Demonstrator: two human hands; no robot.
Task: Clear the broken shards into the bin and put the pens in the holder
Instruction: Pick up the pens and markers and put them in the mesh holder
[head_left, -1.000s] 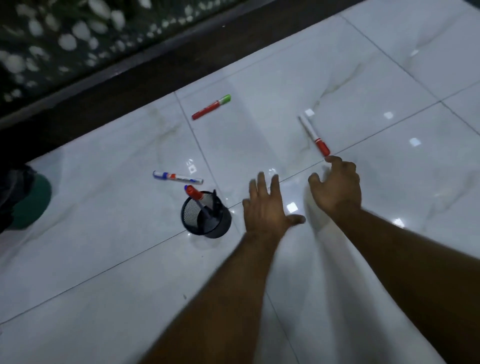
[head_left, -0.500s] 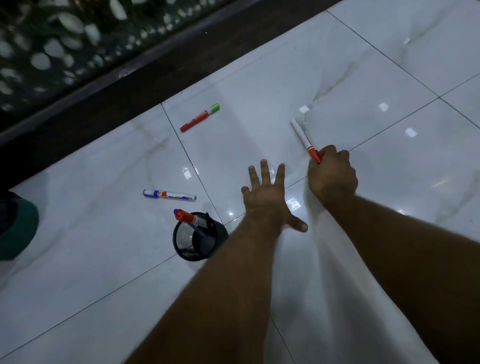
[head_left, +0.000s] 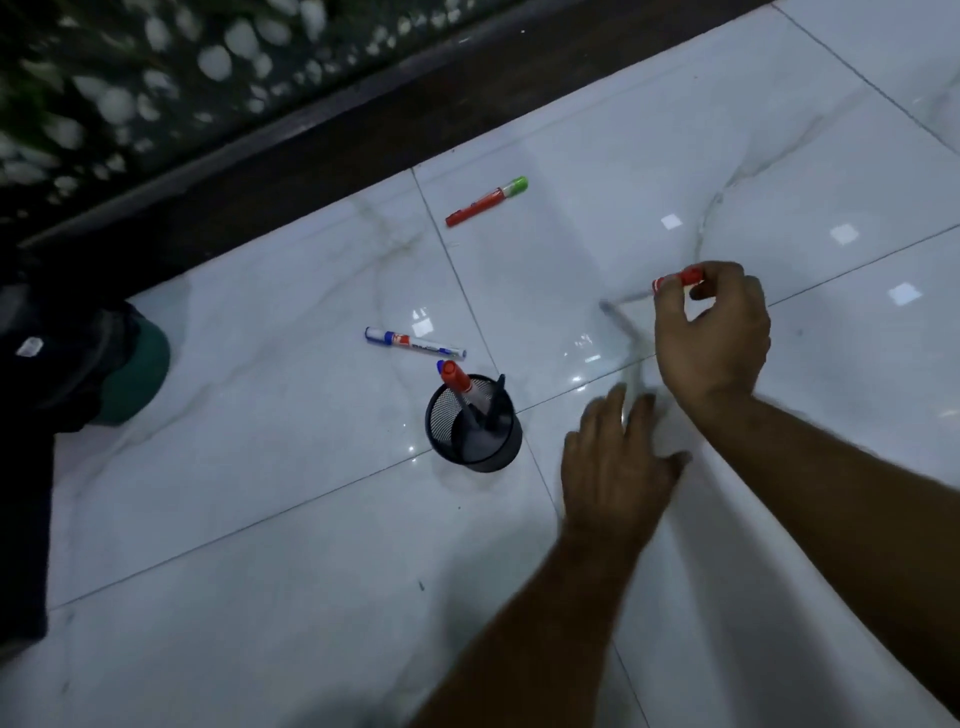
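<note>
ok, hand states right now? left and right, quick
Left hand: open, fingers straight, holding nothing (blurred).
Right hand: closed, fingers pinching the red-capped marker at its red end.

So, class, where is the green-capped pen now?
Head view, upper centre: the green-capped pen lies on the floor near the dark border, beyond the blue-capped pen and mesh holder.

No legible text, brand or number. Blurred red-and-blue printing along the barrel of the white plastic marker with a blue cap (head_left: 414, 343), lying on the glossy white tiled floor (head_left: 260, 519) just beyond the black mesh pen holder (head_left: 475, 431): unreadable. Likewise unreadable, being too small: pale label (head_left: 28, 346) on the dark fabric item (head_left: 57, 384) at the left edge.
</note>
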